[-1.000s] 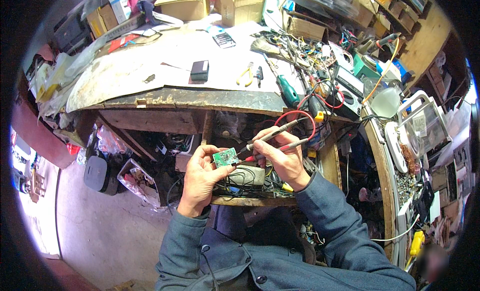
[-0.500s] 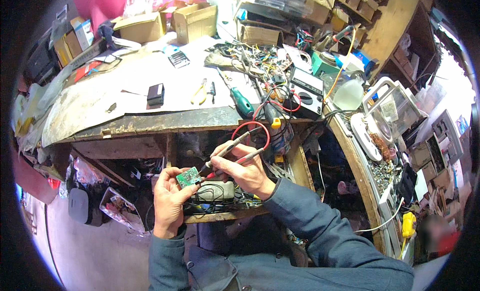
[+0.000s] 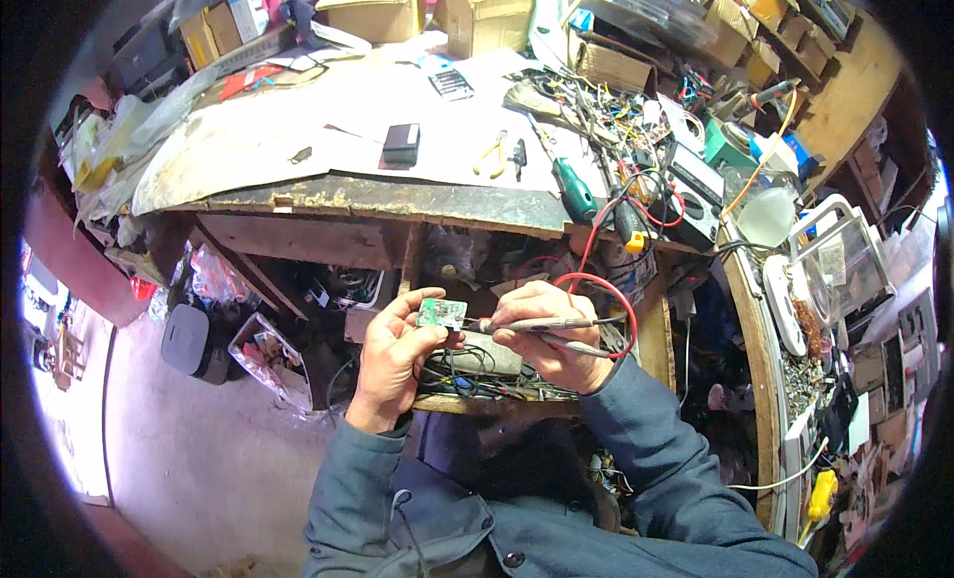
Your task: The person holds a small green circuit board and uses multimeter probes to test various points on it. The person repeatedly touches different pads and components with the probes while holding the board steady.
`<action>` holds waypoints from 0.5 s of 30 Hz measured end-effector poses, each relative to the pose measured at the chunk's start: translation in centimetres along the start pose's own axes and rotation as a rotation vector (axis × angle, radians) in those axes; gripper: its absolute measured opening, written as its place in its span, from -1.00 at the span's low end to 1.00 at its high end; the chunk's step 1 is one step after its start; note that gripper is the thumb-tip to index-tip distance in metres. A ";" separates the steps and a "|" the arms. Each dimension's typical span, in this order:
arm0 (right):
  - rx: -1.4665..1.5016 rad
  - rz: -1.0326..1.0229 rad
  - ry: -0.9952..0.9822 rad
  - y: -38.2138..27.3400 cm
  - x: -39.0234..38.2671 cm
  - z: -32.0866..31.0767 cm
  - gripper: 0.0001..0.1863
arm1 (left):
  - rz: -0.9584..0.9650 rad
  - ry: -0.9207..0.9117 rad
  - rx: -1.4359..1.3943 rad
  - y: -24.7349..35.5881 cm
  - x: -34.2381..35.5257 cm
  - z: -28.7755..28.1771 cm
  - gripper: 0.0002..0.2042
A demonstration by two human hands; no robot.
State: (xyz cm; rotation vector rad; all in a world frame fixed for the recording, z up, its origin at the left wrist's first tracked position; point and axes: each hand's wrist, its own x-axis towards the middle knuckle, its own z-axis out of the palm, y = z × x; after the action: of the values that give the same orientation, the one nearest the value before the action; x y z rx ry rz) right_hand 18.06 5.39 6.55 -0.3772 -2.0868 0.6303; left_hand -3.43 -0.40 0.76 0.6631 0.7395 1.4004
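Probes (image 3: 558,324) have swung nearly level above the drawer (image 3: 497,407) holding black cables (image 3: 462,383)

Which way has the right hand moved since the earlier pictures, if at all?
Yes, slightly: the right hand now sits lower, toward the person's body, leaving a wider gap below the workbench's front edge.

left hand (image 3: 390,361) pinching (right hand (image 3: 545,307) too)
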 end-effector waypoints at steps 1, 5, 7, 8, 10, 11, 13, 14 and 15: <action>0.006 -0.004 0.012 0.0 0.0 0.0 -0.87 | -0.001 -0.002 0.001 0.1 0.0 0.0 -0.47; 0.009 -0.005 0.022 0.0 0.0 0.0 -0.88 | 0.003 -0.003 0.016 0.0 0.1 0.1 -0.45; 0.011 -0.001 0.018 0.1 -0.1 0.0 -0.88 | 0.009 -0.015 0.010 -0.1 0.2 -0.1 -0.45; 0.015 -0.001 0.020 0.1 -0.1 0.1 -0.88 | 0.009 -0.017 0.008 -0.2 0.2 -0.2 -0.45; 0.022 0.004 0.018 0.1 -0.1 0.0 -0.88 | 0.010 -0.023 0.003 -0.4 0.3 -0.3 -0.45; 0.025 0.010 0.015 0.2 -0.2 0.0 -0.88 | 0.007 -0.022 -0.002 -0.4 0.3 -0.3 -0.45; 0.029 0.011 0.018 0.3 -0.3 0.1 -0.89 | 0.001 -0.022 -0.012 -0.4 0.3 -0.4 -0.45; 0.030 0.009 0.024 0.4 -0.3 0.2 -0.89 | 0.002 -0.023 -0.009 -0.4 0.3 -0.4 -0.45; 0.031 0.006 0.029 0.4 -0.3 0.2 -0.90 | 0.003 -0.023 -0.008 -0.4 0.3 -0.4 -0.45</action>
State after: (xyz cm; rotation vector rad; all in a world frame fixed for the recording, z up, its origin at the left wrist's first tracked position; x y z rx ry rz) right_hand 18.06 5.50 6.03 -0.3732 -2.0462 0.6563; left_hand -3.49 -0.10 0.13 0.6735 0.7150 1.3957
